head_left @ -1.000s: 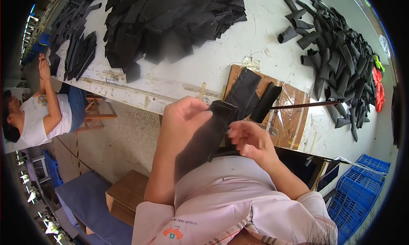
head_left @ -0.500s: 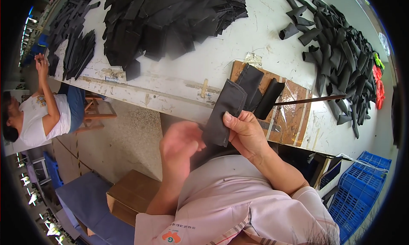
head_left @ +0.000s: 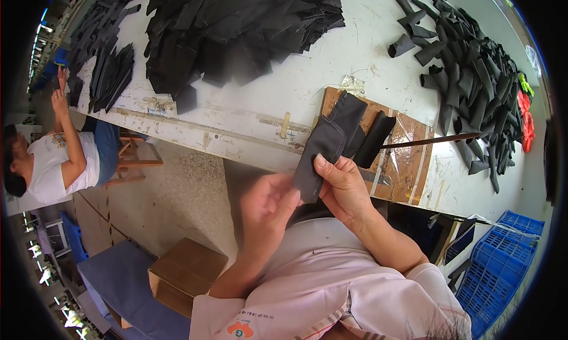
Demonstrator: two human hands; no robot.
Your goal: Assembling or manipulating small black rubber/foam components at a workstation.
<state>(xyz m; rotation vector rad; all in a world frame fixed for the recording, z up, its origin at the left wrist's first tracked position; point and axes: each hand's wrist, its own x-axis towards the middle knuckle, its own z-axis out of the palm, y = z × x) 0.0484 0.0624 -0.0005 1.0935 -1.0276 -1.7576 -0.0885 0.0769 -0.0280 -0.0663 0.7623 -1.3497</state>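
A stitched black fabric piece [head_left: 319, 148] is held up in front of my body, its upper end bent over and its seam running along the edge. My right hand [head_left: 344, 189] pinches its right side, thumb on top and fingers behind. At the lower left edge, my left hand [head_left: 269, 204] has its thumb and curled fingers closed on the same piece. Just beyond it, a flat black fabric piece [head_left: 354, 110] and a rolled black fabric tube [head_left: 376, 140] lie on a wooden board [head_left: 408, 168], with a thin dark rod [head_left: 432, 140] pointing right from the tube.
On the white table [head_left: 361, 50] lie a big heap of flat black pieces [head_left: 236, 32] and, at right, a pile of black tubes [head_left: 473, 80]. Blue crates [head_left: 500, 269] stand at lower right, a cardboard box [head_left: 186, 266] at lower left. Another person [head_left: 65, 156] sits at far left.
My left hand has moved right and up and now grips the fabric's lower left edge. The piece's upper end has bent over, and my right hand keeps its hold.
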